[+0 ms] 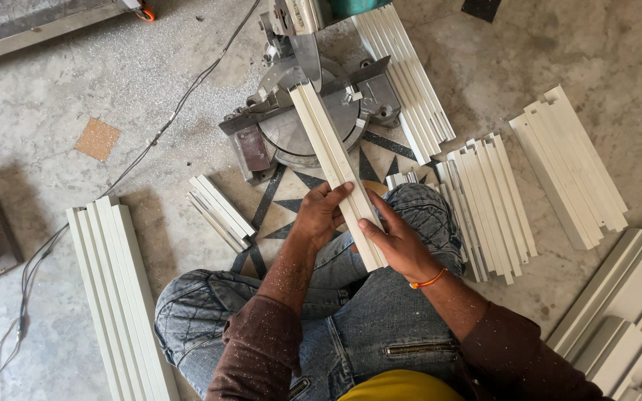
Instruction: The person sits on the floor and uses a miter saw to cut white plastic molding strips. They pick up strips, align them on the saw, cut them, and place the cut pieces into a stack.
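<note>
White profile strip [334, 160] runs lengthwise from both hands toward the saw [313, 111]

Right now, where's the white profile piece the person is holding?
In the head view, centre: the white profile lies across the miter saw table, its near end gripped by the left hand and right hand.

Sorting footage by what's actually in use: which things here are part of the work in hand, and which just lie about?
In hand:
left hand
right hand
white profile piece, held by both
mitre saw, which the piece rests on

Lying about:
white profile stacks
long profiles
cable
brown tile scrap
</note>
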